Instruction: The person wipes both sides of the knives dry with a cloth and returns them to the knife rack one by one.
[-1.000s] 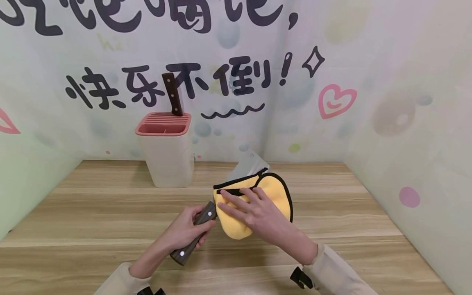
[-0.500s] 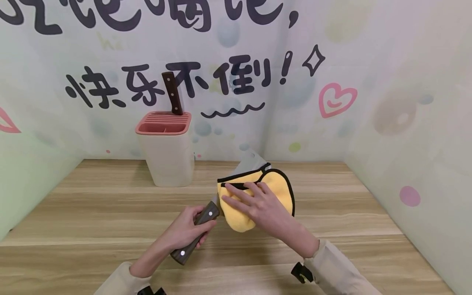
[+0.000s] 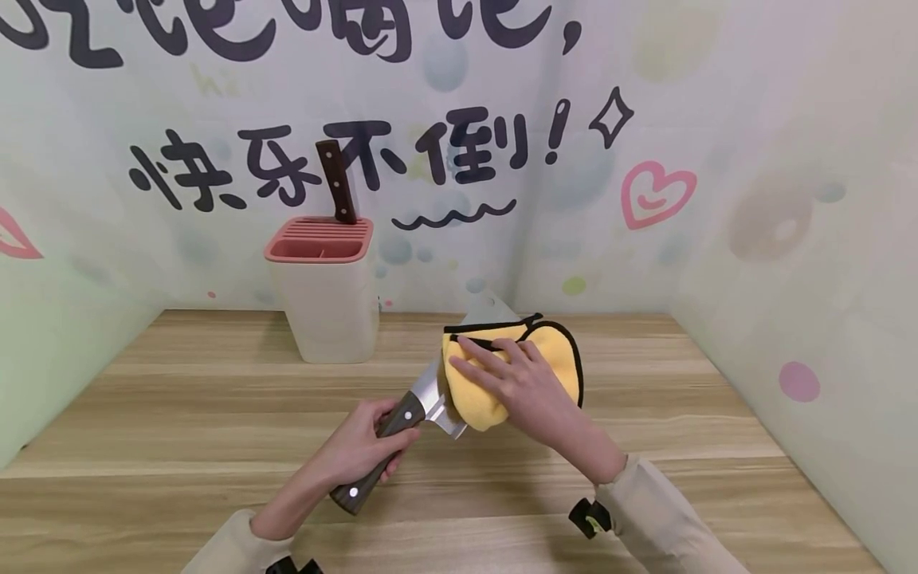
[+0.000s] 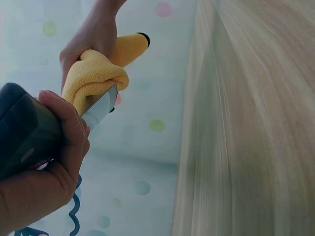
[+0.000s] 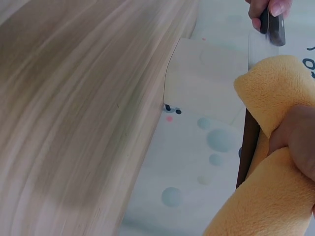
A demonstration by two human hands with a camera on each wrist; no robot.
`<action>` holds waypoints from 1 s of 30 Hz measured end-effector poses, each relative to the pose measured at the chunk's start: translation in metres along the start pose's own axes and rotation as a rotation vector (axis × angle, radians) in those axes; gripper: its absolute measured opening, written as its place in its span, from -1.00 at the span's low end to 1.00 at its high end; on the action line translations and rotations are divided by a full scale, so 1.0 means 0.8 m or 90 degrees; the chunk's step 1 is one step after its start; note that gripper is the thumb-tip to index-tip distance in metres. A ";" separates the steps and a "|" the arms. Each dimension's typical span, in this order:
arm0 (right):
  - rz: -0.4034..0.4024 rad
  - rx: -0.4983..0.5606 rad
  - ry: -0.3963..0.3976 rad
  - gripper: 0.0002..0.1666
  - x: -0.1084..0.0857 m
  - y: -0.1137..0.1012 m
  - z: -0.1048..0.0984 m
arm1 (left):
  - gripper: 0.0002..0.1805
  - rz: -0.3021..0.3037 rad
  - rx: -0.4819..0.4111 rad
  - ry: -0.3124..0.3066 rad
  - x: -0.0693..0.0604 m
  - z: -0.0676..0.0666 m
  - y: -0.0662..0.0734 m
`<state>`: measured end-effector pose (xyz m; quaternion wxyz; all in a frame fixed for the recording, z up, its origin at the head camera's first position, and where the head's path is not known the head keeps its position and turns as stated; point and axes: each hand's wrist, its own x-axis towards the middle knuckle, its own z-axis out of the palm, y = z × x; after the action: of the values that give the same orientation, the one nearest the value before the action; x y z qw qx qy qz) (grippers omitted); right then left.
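Note:
My left hand (image 3: 358,448) grips the dark riveted handle of a cleaver (image 3: 428,392), its blade pointing up and to the right, above the table. A yellow towel with black edging (image 3: 473,402) is folded around the blade, hiding its middle; the far corner with a hole shows beyond it. My right hand (image 3: 523,391) holds the towel against the blade, its fingers on the upper face. In the right wrist view the thumb side presses into the towel (image 5: 275,93) from below. The left wrist view shows the towel (image 4: 93,73) wrapping over the blade's edge.
A white knife block with a pink slotted top (image 3: 333,319) stands at the back left of the wooden table (image 3: 179,414). A knife with a brown handle (image 3: 335,182) sits upright in its slots. A printed backdrop (image 3: 574,239) rises behind the table.
My right hand and the towel have slid up and right along the blade, away from the handle, so the blade's handle end now shows. My left hand has stayed in place.

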<state>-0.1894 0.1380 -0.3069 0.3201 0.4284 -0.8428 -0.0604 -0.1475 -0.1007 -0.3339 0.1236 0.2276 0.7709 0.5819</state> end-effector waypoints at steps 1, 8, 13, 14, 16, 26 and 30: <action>0.006 0.005 -0.002 -0.04 0.000 0.002 0.000 | -0.78 0.000 -0.001 -0.001 0.000 0.000 0.000; 0.039 0.020 -0.004 -0.09 0.000 0.013 0.003 | -0.77 0.009 0.001 -0.004 0.000 0.000 0.000; 0.047 0.010 -0.004 -0.09 -0.001 0.019 0.005 | -0.79 0.015 0.004 -0.003 -0.001 -0.001 -0.001; 0.048 0.009 -0.005 -0.09 -0.001 0.020 0.006 | -0.79 0.017 0.005 -0.004 -0.001 -0.001 -0.001; 0.051 0.008 -0.007 -0.07 -0.002 0.022 0.007 | -0.81 0.021 0.007 -0.006 -0.002 -0.001 -0.001; 0.076 0.018 -0.016 -0.02 -0.005 0.033 0.011 | -0.80 0.025 0.006 -0.012 -0.003 -0.002 -0.003; 0.081 0.026 -0.003 -0.07 -0.006 0.037 0.012 | -0.80 0.029 0.004 -0.015 -0.003 -0.002 -0.003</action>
<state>-0.2135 0.1583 -0.3058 0.3128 0.3799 -0.8702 -0.0235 -0.1468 -0.1038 -0.3362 0.1186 0.2521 0.7659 0.5795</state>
